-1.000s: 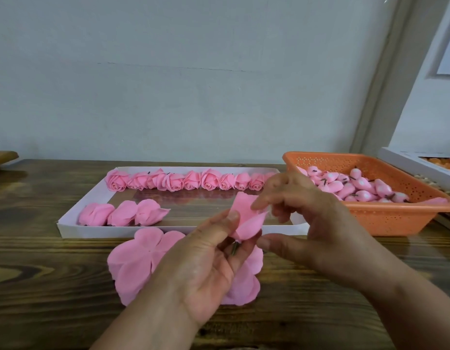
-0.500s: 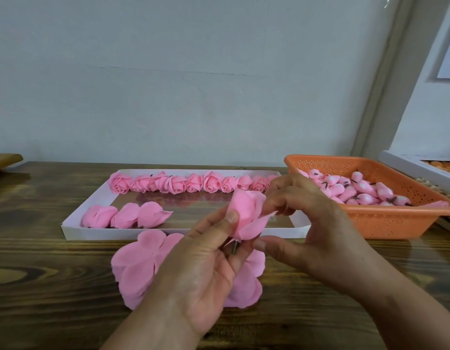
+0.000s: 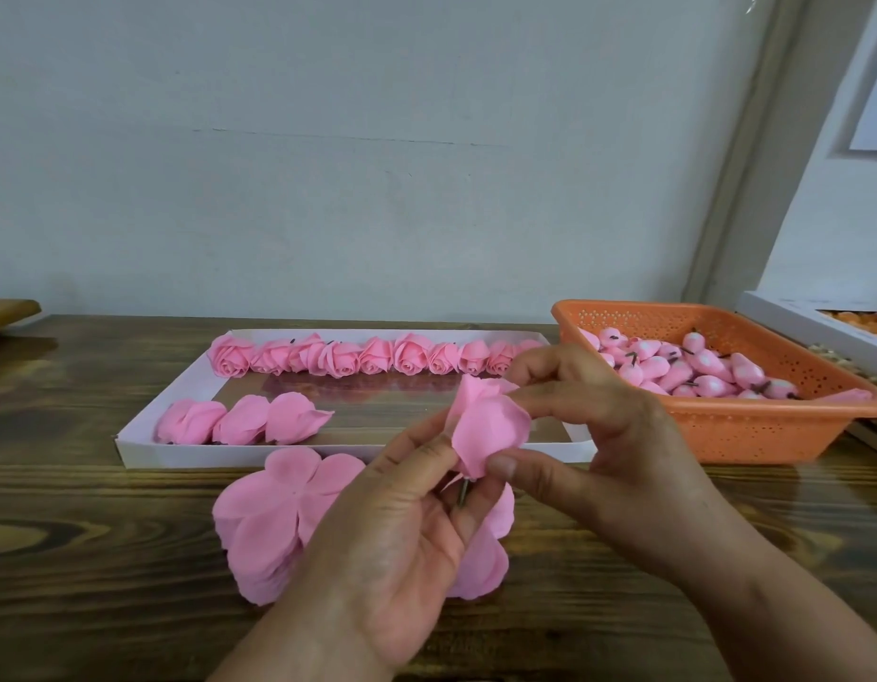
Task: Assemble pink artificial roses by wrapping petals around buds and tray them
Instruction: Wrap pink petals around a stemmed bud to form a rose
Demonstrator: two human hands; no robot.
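Left hand [image 3: 402, 524]: palm up, fingers curled round the base of a half-made rose [image 3: 488, 428], pinching it.
Right hand [image 3: 603, 435]: thumb and fingers pinch the rose's outer petal from the right.
Stem [image 3: 461, 493]: short, dark, pokes out below the rose between the left fingers.
Petals [image 3: 279, 514]: flat pink stack on the table [image 3: 82, 534], just before the tray and partly under the left hand.
Tray [image 3: 146, 443]: white, shallow; a row of finished roses [image 3: 377, 355] along its far side, three more [image 3: 239, 419] at the near left.
Basket [image 3: 751, 425]: orange, right of the tray, holding pink buds [image 3: 692, 369].
Wall [image 3: 377, 140]: pale, behind the table.
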